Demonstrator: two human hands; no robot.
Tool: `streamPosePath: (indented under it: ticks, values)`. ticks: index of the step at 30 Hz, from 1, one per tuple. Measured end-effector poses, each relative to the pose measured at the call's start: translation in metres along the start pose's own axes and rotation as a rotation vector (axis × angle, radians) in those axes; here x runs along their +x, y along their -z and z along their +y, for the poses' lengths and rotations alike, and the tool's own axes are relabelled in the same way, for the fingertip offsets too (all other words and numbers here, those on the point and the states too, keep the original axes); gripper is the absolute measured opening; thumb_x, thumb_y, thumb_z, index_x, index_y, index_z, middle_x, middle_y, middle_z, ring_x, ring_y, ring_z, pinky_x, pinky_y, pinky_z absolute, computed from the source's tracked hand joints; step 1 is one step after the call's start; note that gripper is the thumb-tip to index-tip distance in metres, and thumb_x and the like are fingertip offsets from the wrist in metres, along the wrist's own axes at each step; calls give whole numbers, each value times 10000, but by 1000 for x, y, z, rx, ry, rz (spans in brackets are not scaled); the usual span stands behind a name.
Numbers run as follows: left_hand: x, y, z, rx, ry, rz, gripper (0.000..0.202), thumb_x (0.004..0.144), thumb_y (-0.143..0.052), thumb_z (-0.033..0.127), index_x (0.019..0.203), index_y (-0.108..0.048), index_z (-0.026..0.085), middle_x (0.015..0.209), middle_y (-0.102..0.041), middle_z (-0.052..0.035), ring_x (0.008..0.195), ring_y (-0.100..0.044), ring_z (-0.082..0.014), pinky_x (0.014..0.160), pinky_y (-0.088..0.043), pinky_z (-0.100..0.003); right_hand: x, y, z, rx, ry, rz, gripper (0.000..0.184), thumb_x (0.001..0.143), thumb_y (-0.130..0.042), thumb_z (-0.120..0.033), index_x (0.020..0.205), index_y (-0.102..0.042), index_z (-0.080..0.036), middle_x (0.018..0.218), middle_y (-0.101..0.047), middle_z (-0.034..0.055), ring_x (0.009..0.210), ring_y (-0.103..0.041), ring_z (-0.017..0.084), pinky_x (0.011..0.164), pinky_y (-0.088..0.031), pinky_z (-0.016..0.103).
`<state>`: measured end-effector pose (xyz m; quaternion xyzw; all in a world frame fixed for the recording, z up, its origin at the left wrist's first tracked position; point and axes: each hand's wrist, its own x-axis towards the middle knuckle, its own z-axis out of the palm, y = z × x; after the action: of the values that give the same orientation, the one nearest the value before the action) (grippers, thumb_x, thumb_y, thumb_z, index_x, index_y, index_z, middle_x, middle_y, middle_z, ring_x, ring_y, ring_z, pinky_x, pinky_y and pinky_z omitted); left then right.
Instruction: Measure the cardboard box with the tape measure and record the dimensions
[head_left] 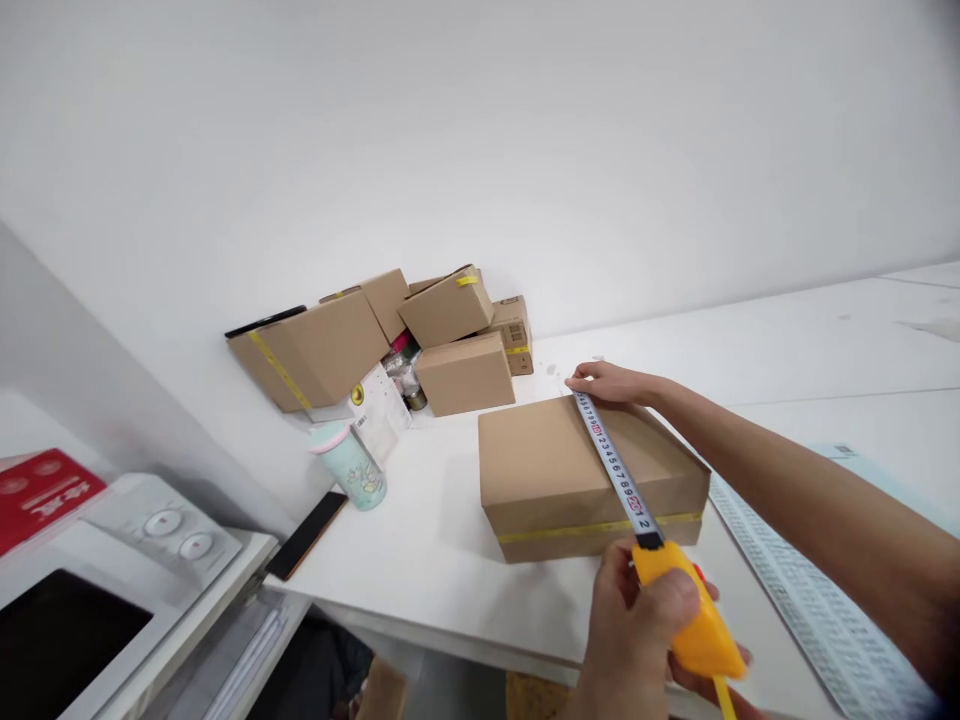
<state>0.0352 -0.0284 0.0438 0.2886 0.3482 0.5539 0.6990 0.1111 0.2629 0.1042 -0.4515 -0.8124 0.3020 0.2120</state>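
Note:
A flat cardboard box with a yellow tape band lies on the white table. A measuring tape blade is stretched across the box's top from its far edge to its near edge. My left hand is closed around the yellow tape measure case just in front of the box. My right hand reaches in from the right and pinches the blade's end down on the far edge.
Several cardboard boxes are piled against the wall at the back. A pale green bottle and a black phone lie left of the box. A printed sheet lies to the right. A white machine stands at the lower left.

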Motion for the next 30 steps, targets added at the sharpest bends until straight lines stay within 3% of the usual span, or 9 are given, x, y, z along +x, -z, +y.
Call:
streamPosePath:
  ticks: [4, 7, 12, 17, 24, 27, 30]
  values:
    - [4, -9, 9, -11, -30, 27, 632, 675, -791, 635, 1051, -590, 169, 1015, -622, -62, 710, -679, -187, 471, -563, -270, 11, -11, 8, -21, 29, 26, 330, 813, -631, -548, 775, -585, -223, 919, -720, 113, 892, -655, 294, 791, -501, 397]
    - [2, -9, -1, -53, 4, 16, 665, 660, -799, 658, 1055, -564, 177, 1021, -650, -67, 689, -708, -203, 502, -562, -290, 7, -16, 15, -6, 80, 31, 303, 817, -623, -520, 755, -577, -227, 853, -702, 70, 834, -639, 253, 755, -483, 361]
    - [-12, -14, -13, -124, 3, 21, 645, 663, -832, 607, 1056, -558, 174, 1011, -671, -65, 689, -728, -197, 484, -500, -220, -8, -18, 23, 22, 83, 28, 326, 823, -623, -532, 727, -559, -227, 763, -672, 42, 745, -608, 220, 673, -450, 327]
    - [-25, -20, -7, -113, 11, 36, 561, 719, -797, 575, 1052, -571, 184, 1070, -650, -64, 756, -738, -227, 492, -552, -253, -13, -18, 23, 51, 39, 53, 314, 814, -662, -515, 721, -573, -228, 771, -674, 50, 752, -601, 222, 683, -437, 333]
    - [-22, -18, -5, -81, 21, 57, 554, 741, -764, 596, 1054, -562, 187, 1059, -651, -63, 744, -708, -203, 532, -593, -299, -14, -20, 18, 138, 37, 89, 362, 784, -714, -529, 663, -565, -223, 727, -658, 54, 711, -585, 219, 666, -444, 341]
    - [-26, -11, 0, -87, 18, 17, 562, 726, -783, 590, 1061, -585, 184, 1018, -672, -70, 725, -708, -201, 522, -579, -280, -21, -13, 15, 225, 48, 120, 404, 830, -651, -614, 755, -609, -220, 816, -701, 67, 764, -626, 227, 695, -489, 338]
    - [-41, 7, 8, -42, -51, 22, 695, 602, -890, 591, 1118, -606, 223, 992, -700, -68, 699, -709, -205, 597, -596, -314, -42, 0, 19, 322, 29, 230, 433, 932, -486, -633, 970, -635, -229, 1068, -726, 102, 949, -666, 242, 813, -533, 354]
